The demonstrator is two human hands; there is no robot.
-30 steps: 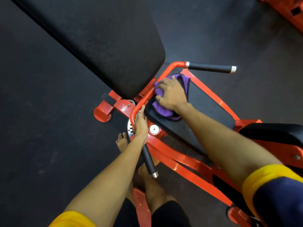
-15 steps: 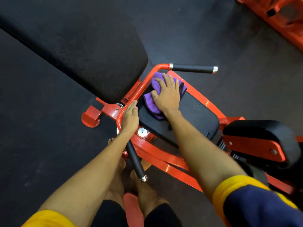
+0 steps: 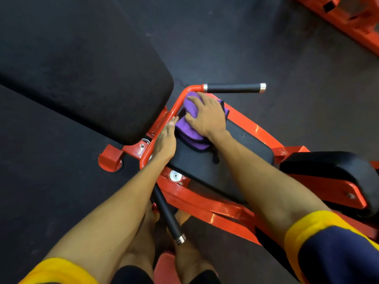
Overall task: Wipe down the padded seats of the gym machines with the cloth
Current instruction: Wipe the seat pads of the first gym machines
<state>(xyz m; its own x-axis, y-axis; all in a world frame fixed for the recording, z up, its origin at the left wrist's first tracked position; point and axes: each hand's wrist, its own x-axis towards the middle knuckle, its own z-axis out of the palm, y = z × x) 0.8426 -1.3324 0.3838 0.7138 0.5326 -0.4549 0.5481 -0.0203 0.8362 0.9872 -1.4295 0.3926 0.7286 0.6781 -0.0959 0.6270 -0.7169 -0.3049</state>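
Covering most of the view, the dark rubber floor [image 3: 266, 42] carries an orange-framed gym machine [image 3: 215, 206], with part of a second orange machine [image 3: 348, 23] at the far right corner. A long black back pad [image 3: 86, 78] slants in from the left and ends just above the seat. The padded seat [image 3: 252, 148], black and smaller, lies within the orange frame, and a rounded black side pad [image 3: 332, 167] sits to its right on an orange bracket. Two bare forearms reach in from yellow-cuffed navy sleeves [image 3: 328, 249], and bare feet [image 3: 190, 259] stand on the floor below them. An orange tube bends around the seat's far end into two black foam grips with silver caps: the upper grip [image 3: 233, 88] points right, the lower grip [image 3: 167, 219] points down toward the feet. The folded purple cloth [image 3: 186, 130] lies on the far end of the seat, close against that tube. The right hand [image 3: 207, 115] lies flat on top of the cloth, fingers spread and straight, pressing it to the padding. The left hand [image 3: 166, 140] rests along the orange tube at the seat's left edge, fingers stretched out with the tips touching the cloth's edge, grasping nothing. A small silver disc bolt [image 3: 175, 175] shows on the frame just below the left wrist.
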